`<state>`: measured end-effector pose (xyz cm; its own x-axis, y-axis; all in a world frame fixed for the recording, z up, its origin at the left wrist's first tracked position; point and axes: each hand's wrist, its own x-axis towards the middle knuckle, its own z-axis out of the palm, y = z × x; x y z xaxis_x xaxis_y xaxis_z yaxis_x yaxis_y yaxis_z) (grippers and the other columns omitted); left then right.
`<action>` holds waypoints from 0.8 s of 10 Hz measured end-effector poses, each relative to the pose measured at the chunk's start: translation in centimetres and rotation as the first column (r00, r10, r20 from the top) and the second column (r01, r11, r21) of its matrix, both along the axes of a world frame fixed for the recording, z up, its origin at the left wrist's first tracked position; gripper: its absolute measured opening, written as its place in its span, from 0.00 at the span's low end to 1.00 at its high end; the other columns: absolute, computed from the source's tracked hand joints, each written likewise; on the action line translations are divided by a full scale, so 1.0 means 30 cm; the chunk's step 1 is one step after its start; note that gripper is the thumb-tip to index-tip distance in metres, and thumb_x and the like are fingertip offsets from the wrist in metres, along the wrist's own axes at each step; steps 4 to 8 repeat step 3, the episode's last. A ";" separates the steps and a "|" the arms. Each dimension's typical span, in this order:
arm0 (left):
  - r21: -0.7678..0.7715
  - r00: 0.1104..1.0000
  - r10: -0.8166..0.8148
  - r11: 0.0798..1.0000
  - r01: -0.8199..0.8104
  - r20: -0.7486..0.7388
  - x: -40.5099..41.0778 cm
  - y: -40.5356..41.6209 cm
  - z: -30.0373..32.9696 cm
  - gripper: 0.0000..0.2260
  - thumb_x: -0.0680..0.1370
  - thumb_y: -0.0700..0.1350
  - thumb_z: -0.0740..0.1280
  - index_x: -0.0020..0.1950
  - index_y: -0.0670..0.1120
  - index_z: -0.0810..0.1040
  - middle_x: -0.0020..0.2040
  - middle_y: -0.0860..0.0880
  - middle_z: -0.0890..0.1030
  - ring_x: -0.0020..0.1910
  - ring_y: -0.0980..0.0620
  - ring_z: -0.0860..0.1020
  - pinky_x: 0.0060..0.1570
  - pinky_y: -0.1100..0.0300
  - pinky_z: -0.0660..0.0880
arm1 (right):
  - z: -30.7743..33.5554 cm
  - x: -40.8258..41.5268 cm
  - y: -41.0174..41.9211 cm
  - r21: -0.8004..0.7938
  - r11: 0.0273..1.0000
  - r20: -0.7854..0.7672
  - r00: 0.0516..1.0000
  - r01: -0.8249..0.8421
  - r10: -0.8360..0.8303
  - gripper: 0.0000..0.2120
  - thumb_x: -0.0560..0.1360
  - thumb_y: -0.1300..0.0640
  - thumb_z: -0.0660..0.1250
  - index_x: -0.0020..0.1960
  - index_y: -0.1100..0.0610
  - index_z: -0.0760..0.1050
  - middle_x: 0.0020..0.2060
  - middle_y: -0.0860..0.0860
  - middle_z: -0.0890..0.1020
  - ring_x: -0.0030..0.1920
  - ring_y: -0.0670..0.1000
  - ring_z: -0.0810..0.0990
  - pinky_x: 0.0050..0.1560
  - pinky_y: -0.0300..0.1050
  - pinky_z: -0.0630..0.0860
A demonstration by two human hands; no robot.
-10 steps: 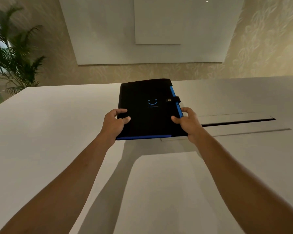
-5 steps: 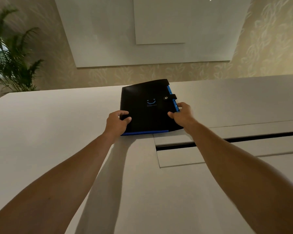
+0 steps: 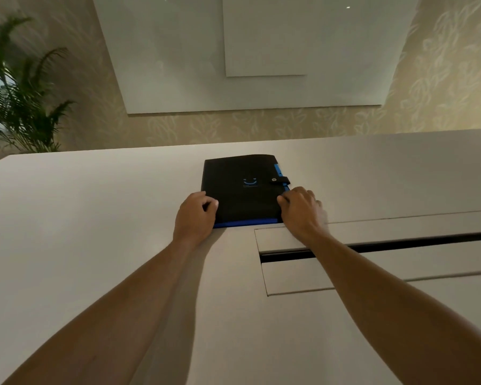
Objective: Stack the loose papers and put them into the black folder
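Observation:
The black folder (image 3: 242,187) with blue edging and a snap strap lies closed and flat on the white table (image 3: 95,232), near its far edge. My left hand (image 3: 195,215) grips the folder's near left corner, thumb on top. My right hand (image 3: 300,209) holds the near right corner beside the blue edge. No loose papers show outside the folder.
A cable slot with a dark gap (image 3: 372,247) is set into the table under my right forearm. A potted palm (image 3: 20,107) stands beyond the table's far left. White wall panels (image 3: 247,51) hang behind the table.
Both hands carried the folder away from me and lowered it flat onto the table near the far edge. The view has tilted, showing more of the cable slot.

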<state>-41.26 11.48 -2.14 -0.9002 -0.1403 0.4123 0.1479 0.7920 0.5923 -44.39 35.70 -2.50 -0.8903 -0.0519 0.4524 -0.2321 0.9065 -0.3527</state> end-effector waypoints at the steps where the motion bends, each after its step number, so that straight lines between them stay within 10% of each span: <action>1: -0.060 0.993 0.002 0.998 0.006 0.121 0.049 0.000 -0.013 0.17 0.81 0.52 0.60 0.63 0.44 0.78 0.67 0.44 0.75 0.65 0.45 0.73 0.64 0.51 0.69 | -0.013 0.058 -0.008 0.054 0.986 0.095 0.984 -0.155 0.149 0.14 0.82 0.47 0.55 0.47 0.53 0.75 0.43 0.50 0.78 0.41 0.47 0.77 0.48 0.50 0.79; 3: -0.134 0.992 -0.002 0.991 0.019 0.125 0.145 -0.001 -0.002 0.23 0.83 0.54 0.50 0.76 0.48 0.61 0.78 0.48 0.57 0.77 0.48 0.53 0.74 0.48 0.52 | 0.016 0.127 -0.012 0.033 0.991 0.052 0.990 -0.133 0.131 0.19 0.82 0.44 0.51 0.61 0.55 0.72 0.52 0.53 0.79 0.51 0.50 0.77 0.55 0.53 0.77; 8: -0.134 0.992 -0.002 0.991 0.019 0.125 0.145 -0.001 -0.002 0.23 0.83 0.54 0.50 0.76 0.48 0.61 0.78 0.48 0.57 0.77 0.48 0.53 0.74 0.48 0.52 | 0.016 0.127 -0.012 0.033 0.991 0.052 0.990 -0.133 0.131 0.19 0.82 0.44 0.51 0.61 0.55 0.72 0.52 0.53 0.79 0.51 0.50 0.77 0.55 0.53 0.77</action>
